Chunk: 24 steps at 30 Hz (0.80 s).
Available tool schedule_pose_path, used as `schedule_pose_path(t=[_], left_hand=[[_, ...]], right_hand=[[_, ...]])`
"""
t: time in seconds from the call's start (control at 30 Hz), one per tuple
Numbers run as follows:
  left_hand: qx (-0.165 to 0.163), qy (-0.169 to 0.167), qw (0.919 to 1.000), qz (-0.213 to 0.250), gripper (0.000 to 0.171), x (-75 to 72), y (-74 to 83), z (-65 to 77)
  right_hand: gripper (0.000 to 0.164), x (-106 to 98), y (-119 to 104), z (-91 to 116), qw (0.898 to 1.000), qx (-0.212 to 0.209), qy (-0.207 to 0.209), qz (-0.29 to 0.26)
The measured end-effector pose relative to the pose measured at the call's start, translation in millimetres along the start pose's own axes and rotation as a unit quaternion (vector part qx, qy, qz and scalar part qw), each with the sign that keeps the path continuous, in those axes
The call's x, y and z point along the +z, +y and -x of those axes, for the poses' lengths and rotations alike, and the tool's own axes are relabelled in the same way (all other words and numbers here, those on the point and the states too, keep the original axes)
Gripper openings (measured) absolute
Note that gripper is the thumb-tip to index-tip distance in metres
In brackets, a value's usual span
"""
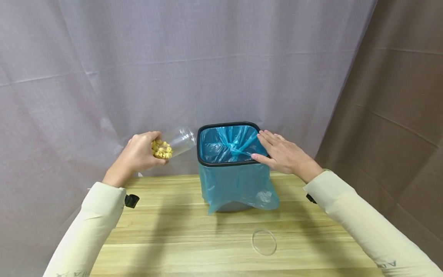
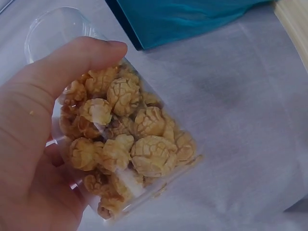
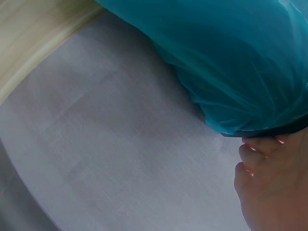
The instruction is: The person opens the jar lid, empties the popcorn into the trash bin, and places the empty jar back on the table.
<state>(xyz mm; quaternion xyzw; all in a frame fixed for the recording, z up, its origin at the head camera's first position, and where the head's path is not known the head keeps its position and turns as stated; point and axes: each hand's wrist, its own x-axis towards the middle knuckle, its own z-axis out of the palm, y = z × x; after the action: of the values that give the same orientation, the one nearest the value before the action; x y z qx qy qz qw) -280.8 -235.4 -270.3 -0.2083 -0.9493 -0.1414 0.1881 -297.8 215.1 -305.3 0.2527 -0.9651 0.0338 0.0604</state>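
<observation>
My left hand (image 1: 140, 154) grips a clear plastic jar (image 1: 181, 142) around its lower end. The jar lies tilted, its mouth towards the left edge of the trash bin (image 1: 226, 164). Caramel popcorn (image 2: 139, 130) is heaped at the bottom end of the jar, behind my fingers. A blue bag (image 1: 238, 182) lines the bin, folded over its black rim, with a gathered twist inside. My right hand (image 1: 282, 154) rests on the bin's right rim, fingers straight and thumb near the front corner. In the right wrist view, its fingers (image 3: 255, 154) lie right at the rim.
A clear round lid or ring (image 1: 264, 242) lies on the wooden table (image 1: 155, 246) in front of the bin. Grey curtain cloth (image 1: 221, 61) hangs close behind the bin, and more cloth (image 1: 391, 127) hangs on the right.
</observation>
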Motion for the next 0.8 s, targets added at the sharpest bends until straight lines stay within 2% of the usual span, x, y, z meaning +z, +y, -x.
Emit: schedule_pose_path(t=[0.13, 0.23, 0.47, 0.67, 0.8], left_hand=[[0.000, -0.013, 0.9998, -0.012, 0.079, -0.7, 1.5, -7.5], [0.008, -0.016, 0.9996, -0.022, 0.077, -0.5, 5.1, -13.0], [0.025, 0.000, 0.9988, -0.042, 0.068, -0.2, 15.7, -24.1], [0.046, 0.008, 0.9957, -0.080, 0.072, 0.5, 23.0, -34.8], [0.070, 0.025, 0.9926, -0.096, 0.070, 1.8, 25.9, -39.5]], right_hand=[[0.094, -1.1, -0.7, -0.3, 1.000, -0.002, -0.004, 0.003], [0.094, -1.4, -1.0, -0.5, 1.000, -0.002, -0.005, 0.002], [0.095, -0.6, -0.1, -0.4, 1.000, 0.001, -0.006, 0.004], [0.095, -0.5, 0.3, -1.1, 1.000, 0.001, -0.003, 0.005], [0.094, 0.1, 0.7, -0.3, 1.000, 0.000, 0.002, 0.001]])
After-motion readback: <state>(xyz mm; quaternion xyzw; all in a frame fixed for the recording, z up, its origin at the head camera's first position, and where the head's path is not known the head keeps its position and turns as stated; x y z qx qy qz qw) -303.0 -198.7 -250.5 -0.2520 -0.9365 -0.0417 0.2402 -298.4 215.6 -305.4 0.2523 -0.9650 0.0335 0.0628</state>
